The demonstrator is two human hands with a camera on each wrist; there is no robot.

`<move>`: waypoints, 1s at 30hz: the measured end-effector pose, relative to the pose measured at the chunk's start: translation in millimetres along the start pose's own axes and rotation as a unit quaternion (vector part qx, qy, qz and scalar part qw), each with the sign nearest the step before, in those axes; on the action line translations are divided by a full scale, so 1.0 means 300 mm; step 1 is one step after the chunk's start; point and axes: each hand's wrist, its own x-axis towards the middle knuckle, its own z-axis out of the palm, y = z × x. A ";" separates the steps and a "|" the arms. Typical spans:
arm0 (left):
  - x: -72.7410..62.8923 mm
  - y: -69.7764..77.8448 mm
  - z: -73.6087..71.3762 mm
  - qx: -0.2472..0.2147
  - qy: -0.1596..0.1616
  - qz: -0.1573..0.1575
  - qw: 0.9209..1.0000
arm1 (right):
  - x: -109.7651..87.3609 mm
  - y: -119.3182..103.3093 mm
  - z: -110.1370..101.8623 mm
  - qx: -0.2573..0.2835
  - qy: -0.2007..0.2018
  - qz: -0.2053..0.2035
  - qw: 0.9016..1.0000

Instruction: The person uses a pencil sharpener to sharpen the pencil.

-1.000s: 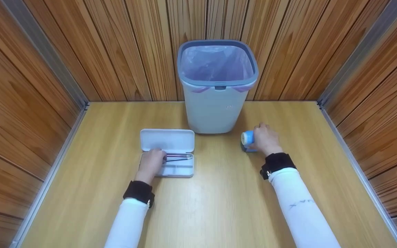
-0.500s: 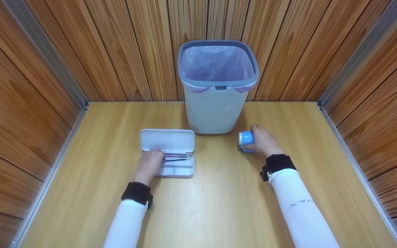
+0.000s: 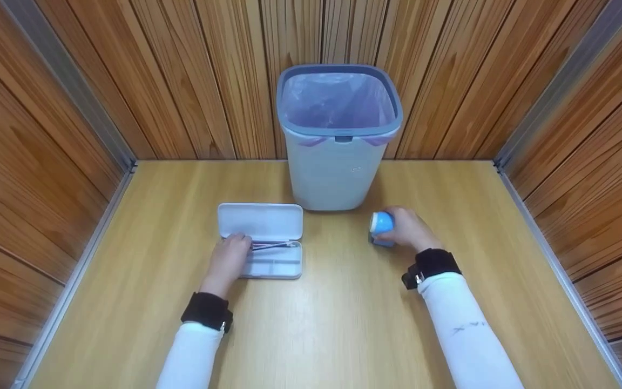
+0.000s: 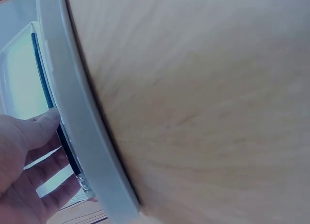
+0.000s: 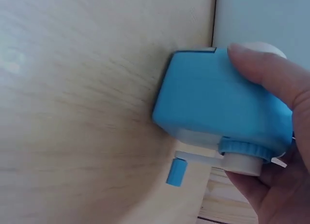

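My left hand [image 3: 228,260] is over the left part of a white pencil case [image 3: 276,270], whose lid is raised. Thumb and fingers pinch a dark pencil [image 4: 42,74] along its length; its metal-banded end is at the bottom of the left wrist view. Another slim pencil lies in the case, partly hidden in the head view. On the right, my right hand [image 3: 411,228] grips a blue pencil sharpener [image 5: 208,96] from its side, thumb on the body. Its crank handle [image 5: 177,172] sticks out in the right wrist view. The sharpener stands on or just above the table.
A pale waste bin [image 3: 335,173] with a grey rim and a bag liner stands at the back middle, between and behind the hands. Wooden plank walls [image 3: 192,81] enclose the table [image 3: 322,324] on three sides.
My right hand has drawn the sharpener slightly nearer and to the left, turning it. The left hand has shifted a little left, and the dark pencil has changed its angle in the case.
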 end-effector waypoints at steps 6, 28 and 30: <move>-0.026 0.017 -0.011 -0.020 0.017 0.001 1.000 | -0.040 -0.040 0.035 0.011 -0.010 -0.007 1.000; -0.076 0.154 -0.046 -0.111 0.049 0.038 0.992 | -0.142 -0.184 0.174 -0.015 -0.034 -0.060 0.998; -0.075 0.170 -0.045 -0.107 0.057 0.057 0.991 | -0.143 -0.186 0.182 -0.008 -0.030 -0.060 0.998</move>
